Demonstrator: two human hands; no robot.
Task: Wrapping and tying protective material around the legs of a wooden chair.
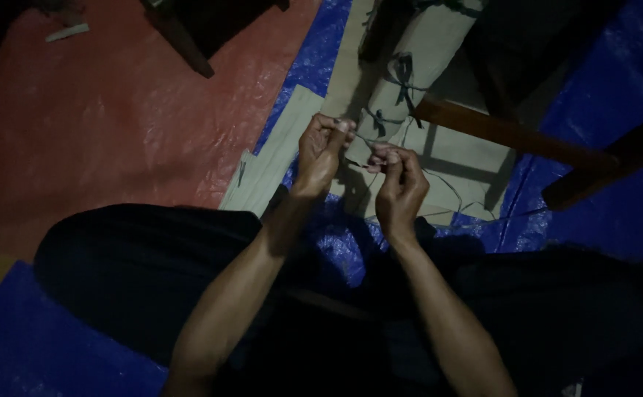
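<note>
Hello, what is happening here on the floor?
A person sits on the floor and holds a thin dark string between both hands. The left hand pinches one end, the right hand pinches the other, just above a pale sheet. A rolled bundle tied with dark strips lies beyond, on blue and red tarps.

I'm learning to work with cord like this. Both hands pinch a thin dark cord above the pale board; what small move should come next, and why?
Probably draw the hands gently apart. The left hand and right hand each pinch the thin cord, with only a short span between them, while the rest trails loosely over the pale board.
</note>
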